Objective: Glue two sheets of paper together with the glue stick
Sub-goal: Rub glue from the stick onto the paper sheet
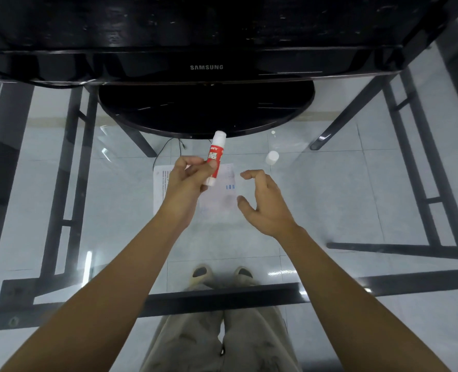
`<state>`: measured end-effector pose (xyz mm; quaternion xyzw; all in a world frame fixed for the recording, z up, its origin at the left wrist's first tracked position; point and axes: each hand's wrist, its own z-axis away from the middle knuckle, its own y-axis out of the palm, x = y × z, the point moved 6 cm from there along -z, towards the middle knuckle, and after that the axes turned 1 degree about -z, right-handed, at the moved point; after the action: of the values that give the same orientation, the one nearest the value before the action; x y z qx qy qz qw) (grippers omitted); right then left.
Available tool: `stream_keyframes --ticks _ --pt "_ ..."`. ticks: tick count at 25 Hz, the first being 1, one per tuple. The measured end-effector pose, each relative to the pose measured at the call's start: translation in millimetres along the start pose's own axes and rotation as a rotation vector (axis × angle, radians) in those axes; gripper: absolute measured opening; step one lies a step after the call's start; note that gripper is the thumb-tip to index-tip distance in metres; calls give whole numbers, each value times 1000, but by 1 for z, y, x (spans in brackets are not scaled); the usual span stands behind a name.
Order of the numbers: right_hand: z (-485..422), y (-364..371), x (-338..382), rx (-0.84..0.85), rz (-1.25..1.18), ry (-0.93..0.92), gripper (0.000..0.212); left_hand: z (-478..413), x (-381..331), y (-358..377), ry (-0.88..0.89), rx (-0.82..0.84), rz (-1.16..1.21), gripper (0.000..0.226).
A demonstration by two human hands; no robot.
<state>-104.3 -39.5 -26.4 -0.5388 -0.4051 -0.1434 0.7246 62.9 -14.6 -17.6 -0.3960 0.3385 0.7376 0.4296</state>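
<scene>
Head view shows your left hand gripping the glue stick by its lower half, held over the printed paper that lies flat on the glass table. The stick's long axis tilts up and away from you, its white tip aimed toward the round monitor base of the Samsung monitor — not at the sheet. So the coming move, as I judge it, turns on tipping that end down onto the paper right under your knuckles. Your right hand hovers apart from the left, fingers loosely curved and holding nothing, over the paper's right edge — the nearer one for pinning the sheet. The small white cap sits on the glass beyond your right hand, out of the path. Whether one sheet or two lie there, you cannot tell from here
</scene>
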Motion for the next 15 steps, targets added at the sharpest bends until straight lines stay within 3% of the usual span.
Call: stream_keyframes --ticks 3,9,15 --pt "12 -10 -12 -214 211 81 43 -19 -20 26 121 71 -297 37" --pt "20 5 -40 -86 518 265 66 -46 -37 88 418 237 -735 32" --pt "19 8 -42 -81 594 279 69 -56 -29 103 453 262 -875 35"
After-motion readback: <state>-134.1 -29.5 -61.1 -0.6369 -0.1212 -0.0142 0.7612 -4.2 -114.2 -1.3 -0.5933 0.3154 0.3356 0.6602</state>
